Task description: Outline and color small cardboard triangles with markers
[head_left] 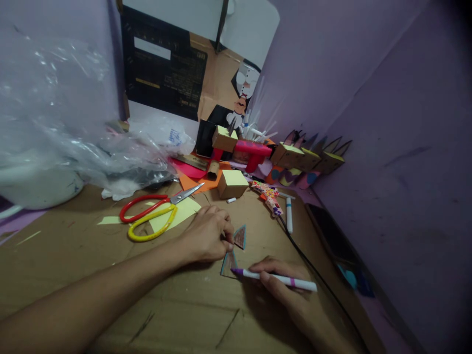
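Observation:
A white marker with a purple tip (283, 280) is pinched in my right hand (283, 282). Its tip touches a small brown cardboard triangle with blue edges (229, 265). The fingertips of my left hand (212, 233) press on the top of that triangle, closed over it. Just beyond them lies a second triangle (240, 238), also brown with a blue border. Behind my left hand, scissors with one red and one yellow handle (153, 216) lie spread on pale yellow paper (188, 211).
A small cardboard box with a yellow top (233, 184), a white marker cap (231, 200), a patterned glue gun (269, 196) with a black cord, and a blue-banded marker (289, 215) lie beyond my hands. Plastic bags (84, 118) fill the left. Decorated boxes (306, 157) line the back right.

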Tool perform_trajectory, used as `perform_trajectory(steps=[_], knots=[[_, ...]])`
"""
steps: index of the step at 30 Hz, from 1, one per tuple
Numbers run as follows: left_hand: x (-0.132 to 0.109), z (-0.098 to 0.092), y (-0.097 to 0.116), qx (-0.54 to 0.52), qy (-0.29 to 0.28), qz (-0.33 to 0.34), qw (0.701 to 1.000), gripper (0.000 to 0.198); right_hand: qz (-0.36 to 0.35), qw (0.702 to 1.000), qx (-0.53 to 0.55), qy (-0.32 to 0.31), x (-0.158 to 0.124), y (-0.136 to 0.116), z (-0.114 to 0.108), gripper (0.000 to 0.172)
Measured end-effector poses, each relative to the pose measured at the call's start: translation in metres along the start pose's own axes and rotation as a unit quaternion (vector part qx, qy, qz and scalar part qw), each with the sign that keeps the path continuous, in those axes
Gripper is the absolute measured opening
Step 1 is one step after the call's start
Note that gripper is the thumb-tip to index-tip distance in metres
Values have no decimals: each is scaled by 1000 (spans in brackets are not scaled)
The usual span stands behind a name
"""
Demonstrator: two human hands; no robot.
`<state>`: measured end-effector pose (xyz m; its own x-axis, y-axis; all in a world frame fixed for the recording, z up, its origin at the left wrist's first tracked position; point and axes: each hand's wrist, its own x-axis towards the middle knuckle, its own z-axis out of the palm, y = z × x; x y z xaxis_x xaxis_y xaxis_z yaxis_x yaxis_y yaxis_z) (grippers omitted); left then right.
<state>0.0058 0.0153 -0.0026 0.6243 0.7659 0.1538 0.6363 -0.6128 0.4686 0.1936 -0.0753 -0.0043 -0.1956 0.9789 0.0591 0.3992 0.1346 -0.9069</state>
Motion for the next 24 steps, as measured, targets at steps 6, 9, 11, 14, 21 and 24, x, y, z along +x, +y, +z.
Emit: perform_trajectory(steps=[6,9,11,14,21,24], knots=[[-1,-3,1,5,-6,2,1000,2,37,989,135,46,0,18,-1,21],[0,-2,0,6,-7,-2,1000,2,50,988,121,82,2,14,0,21],[0,-1,0,6,-3,-4,1000,2,39,996,50,63,4,6,1,21],[0,0,0,0,2,3,1000,4,1,1000,4,16,3,1,1,21],[1,0,0,4,-3,-5,1000,1,35,992,108,49,1,16,0,21],[0,0,0,3,-5,-8,1000,2,26,997,46,57,3,9,2,20]])
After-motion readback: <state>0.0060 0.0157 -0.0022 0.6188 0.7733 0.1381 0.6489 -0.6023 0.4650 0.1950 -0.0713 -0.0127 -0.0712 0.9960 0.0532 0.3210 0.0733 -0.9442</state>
